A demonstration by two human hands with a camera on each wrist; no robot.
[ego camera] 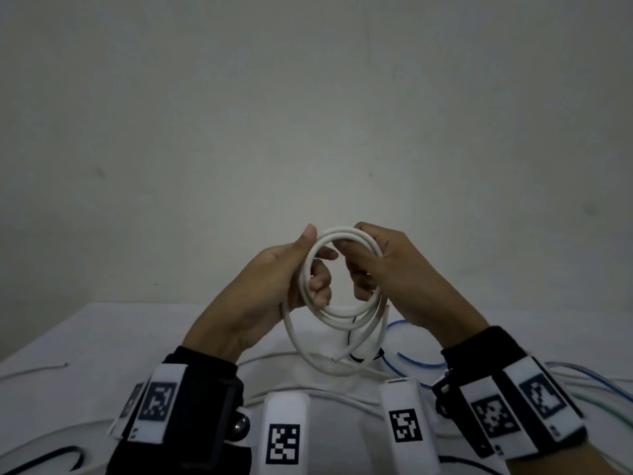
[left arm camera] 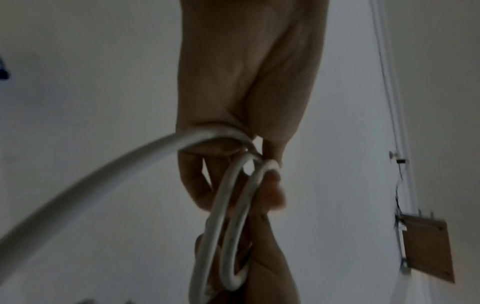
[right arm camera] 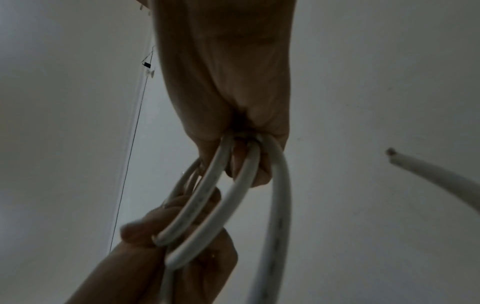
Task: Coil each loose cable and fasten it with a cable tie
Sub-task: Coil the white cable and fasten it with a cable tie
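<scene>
Table strewn with uncoiled blue cables, thin black cable tie unused. White cable held above, wound into several loops, cut end free. Left hand and right hand each curl fingers round the coil. Fastening pending.

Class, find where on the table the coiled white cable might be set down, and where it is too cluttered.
Free: the far left of the table, between its back edge and the thin grey wire. Crowded: under the coil, and to the right with the blue cables; a black cable lies near left.
</scene>
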